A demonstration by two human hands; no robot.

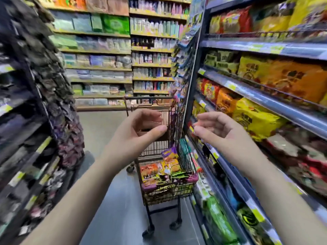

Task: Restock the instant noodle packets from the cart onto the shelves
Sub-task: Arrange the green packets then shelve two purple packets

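Note:
A small black wire cart (pixel 184 156) stands in the aisle ahead of me, beside the right-hand shelves. Its basket holds several instant noodle packets (pixel 166 172), orange, yellow, purple and green. Both my hands hang in the air above and in front of the cart. My left hand (pixel 139 133) has loosely curved fingers and holds nothing. My right hand (pixel 217 129) is also loosely curled and empty, near the shelf edge. The shelves on the right (pixel 261 96) carry rows of yellow, orange and red noodle packs (pixel 254 119).
Dark packaged goods fill the shelving on the left (pixel 35 103). At the aisle's far end stand shelves of tissue packs and bottles (pixel 113 55). Grey floor (pixel 106 135) lies between the shelf rows, left of the cart.

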